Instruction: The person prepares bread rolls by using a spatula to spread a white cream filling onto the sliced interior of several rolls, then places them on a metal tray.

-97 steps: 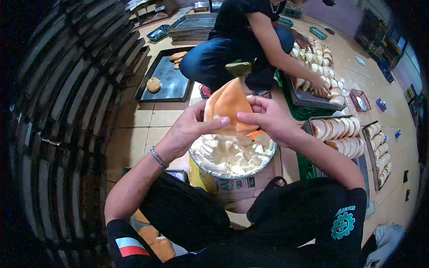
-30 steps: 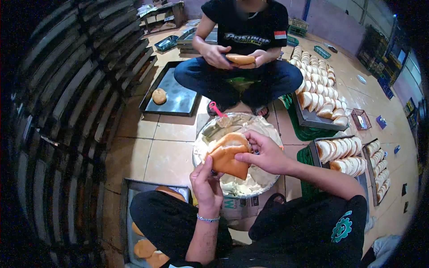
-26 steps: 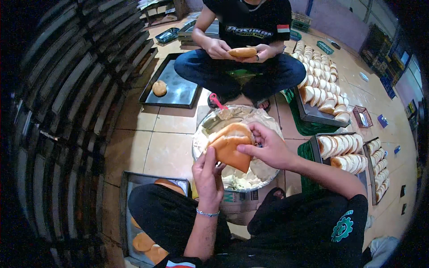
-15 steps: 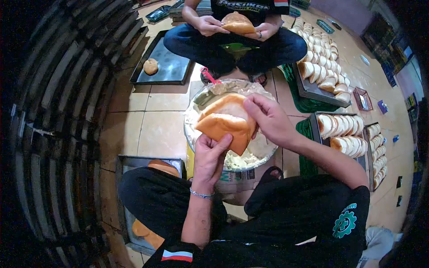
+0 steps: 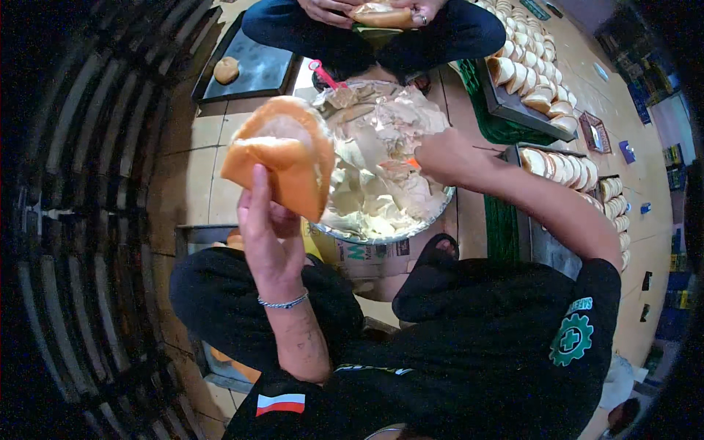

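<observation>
My left hand (image 5: 270, 238) holds up a split bread bun (image 5: 265, 163), thumb on its near face. The bun's halves gape at the top and show the pale inside. It is raised over the left edge of a wide round tub (image 5: 429, 222) heaped with pale cream (image 5: 370, 180). At the tub's right side, my right hand (image 5: 442, 156) is closed round an orange-handled spreader (image 5: 413, 163), its tip in the cream. The fingers hide most of the handle. A red-handled tool (image 5: 323, 72) leans in the cream at the far left.
Opposite me, a seated person's hands (image 5: 418, 10) hold another bun (image 5: 381, 15). A dark tray (image 5: 257, 66) with one round bun stands far left; another tray (image 5: 192, 236) lies by my left knee. Rows of filled buns (image 5: 539, 88) sit on trays to the right. Dark racks (image 5: 95, 220) line the left.
My left hand has carried the bun leftward and up from over the tub. My right hand has left the bun and now grips the orange-handled spreader. The person opposite has lowered their bun.
</observation>
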`<state>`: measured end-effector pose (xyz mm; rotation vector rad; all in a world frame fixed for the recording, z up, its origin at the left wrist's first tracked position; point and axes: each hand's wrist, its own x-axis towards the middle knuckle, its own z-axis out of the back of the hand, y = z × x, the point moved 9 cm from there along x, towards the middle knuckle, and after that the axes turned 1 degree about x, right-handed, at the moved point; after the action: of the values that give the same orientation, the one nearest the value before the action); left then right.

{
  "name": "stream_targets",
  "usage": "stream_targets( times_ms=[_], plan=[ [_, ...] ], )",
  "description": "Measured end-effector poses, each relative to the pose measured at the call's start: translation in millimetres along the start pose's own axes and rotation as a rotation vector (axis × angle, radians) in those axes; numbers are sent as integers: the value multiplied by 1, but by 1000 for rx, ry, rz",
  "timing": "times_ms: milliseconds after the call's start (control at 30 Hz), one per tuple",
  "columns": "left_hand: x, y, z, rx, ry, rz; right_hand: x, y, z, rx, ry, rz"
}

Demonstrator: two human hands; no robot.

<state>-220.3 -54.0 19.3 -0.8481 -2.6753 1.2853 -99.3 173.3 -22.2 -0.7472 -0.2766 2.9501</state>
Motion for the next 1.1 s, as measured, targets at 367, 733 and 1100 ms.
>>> stream_targets(
  times_ms=[367,733,1100],
  plan=[
    [-5,-20,7,200,-93,-136,-56,-60,-29,532,-62,-10],
    [-17,-3,-12,169,-253,-50,-149,-17,-150,730,-292,-274],
    [-11,2,2,54,-169,-36,-138,-43,-108,830,-690,-237]
  ],
)
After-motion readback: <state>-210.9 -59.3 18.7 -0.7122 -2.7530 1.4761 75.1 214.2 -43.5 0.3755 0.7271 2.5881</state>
